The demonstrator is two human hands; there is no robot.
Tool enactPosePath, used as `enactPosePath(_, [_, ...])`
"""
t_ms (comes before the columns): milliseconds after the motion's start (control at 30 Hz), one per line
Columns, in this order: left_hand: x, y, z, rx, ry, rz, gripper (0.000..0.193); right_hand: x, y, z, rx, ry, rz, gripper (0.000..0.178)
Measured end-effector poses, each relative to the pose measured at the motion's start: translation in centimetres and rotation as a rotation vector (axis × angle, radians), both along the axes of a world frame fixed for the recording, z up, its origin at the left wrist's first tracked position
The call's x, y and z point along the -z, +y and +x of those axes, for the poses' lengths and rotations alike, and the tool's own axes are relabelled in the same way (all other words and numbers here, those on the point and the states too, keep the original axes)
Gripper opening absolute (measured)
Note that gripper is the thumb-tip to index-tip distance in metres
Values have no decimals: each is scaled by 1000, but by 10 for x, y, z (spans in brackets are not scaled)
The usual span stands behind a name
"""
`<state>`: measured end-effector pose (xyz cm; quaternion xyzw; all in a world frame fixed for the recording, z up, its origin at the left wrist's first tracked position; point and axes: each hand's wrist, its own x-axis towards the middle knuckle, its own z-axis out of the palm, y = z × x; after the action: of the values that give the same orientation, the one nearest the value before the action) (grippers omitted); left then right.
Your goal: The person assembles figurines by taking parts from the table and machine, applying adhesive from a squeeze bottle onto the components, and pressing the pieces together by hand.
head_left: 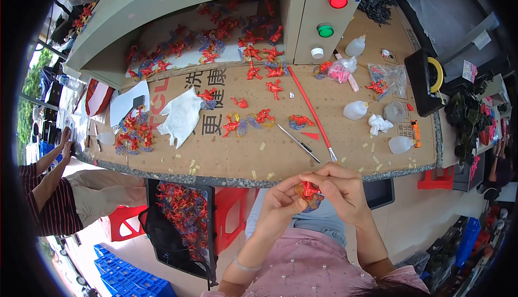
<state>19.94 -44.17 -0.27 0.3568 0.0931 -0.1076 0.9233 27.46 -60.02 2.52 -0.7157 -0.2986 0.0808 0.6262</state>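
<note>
Together, in the head view, my left hand and right hand have a narrow grip on a red figure before the tabletop's near edge. Beyond it lies a red brush.

Forearms convergent, left fingers and right fingers in close pinches, perhaps touching.

The light is bright and fairly even over the brown surface, with only soft shadows. Beyond its left edge, daylight makes the greenery look pale. At the far edge, the inside of the grey machine is darker. The middle is quite sharp; the lens bends the near edge, and details blur toward the black rim.
</note>
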Motion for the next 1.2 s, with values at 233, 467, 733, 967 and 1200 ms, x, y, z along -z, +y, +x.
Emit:
enactPosePath(233, [-10, -4, 0, -162, -184, 730, 51, 4, 3, 1, 40, 102, 3, 23])
enactPosePath(467, [-13, -10, -1, -159, -109, 600, 54, 12, 2, 1, 88, 208, 46, 21])
enactPosePath(733, [-12, -10, -1, -154, -87, 504, 38, 3, 0, 5, 80, 167, -11, 19])
enactPosePath(967, [-10, -11, 0, -281, -63, 642, 27, 6, 8, 2, 115, 119, -27, 18])
enactPosePath(1200, [-22, -12, -2, -364, -125, 829, 22, 11, 9, -9, 178, 40, -51, 17])
